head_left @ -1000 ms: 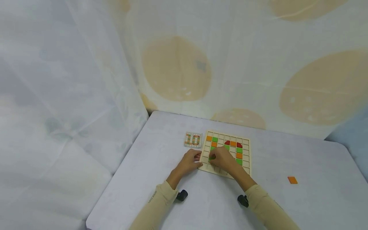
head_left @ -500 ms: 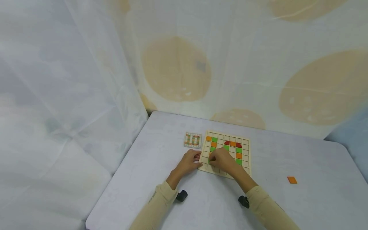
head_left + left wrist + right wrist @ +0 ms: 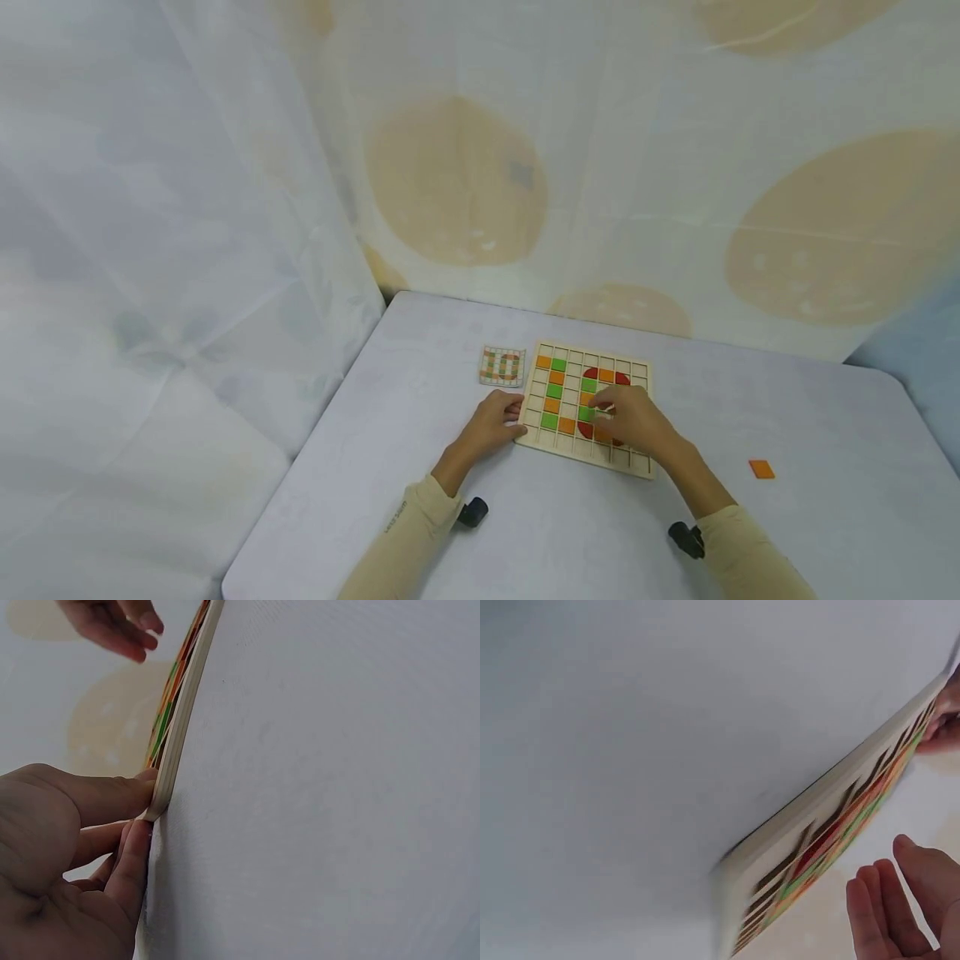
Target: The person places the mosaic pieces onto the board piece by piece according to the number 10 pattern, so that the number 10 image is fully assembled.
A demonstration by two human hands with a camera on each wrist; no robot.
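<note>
1. Wooden grid board (image 3: 587, 408) lies flat on the white table (image 3: 525, 533), near its far side; orange, green and red tiles fill part of the grid.
2. Left hand (image 3: 491, 423) steadies the board's left edge, thumb on the rim, fingers (image 3: 135, 859) against the side; a light pinch.
3. Right hand (image 3: 633, 419) hovers over the red and green tiles at board centre, fingers (image 3: 889, 900) straight and loose, holding nothing as far as I can see.
4. Risk: a fingertip dragging low could nudge seated tiles out of their cells; if the left hand slips, the board may slide on the smooth cloth.
5. Pattern card (image 3: 502, 365) sits just left of the board's far corner, apart from it.
6. Loose orange tile (image 3: 761, 469) lies well to the right; nothing blocks the way to it.
7. Curtain (image 3: 225, 208) hangs behind.
</note>
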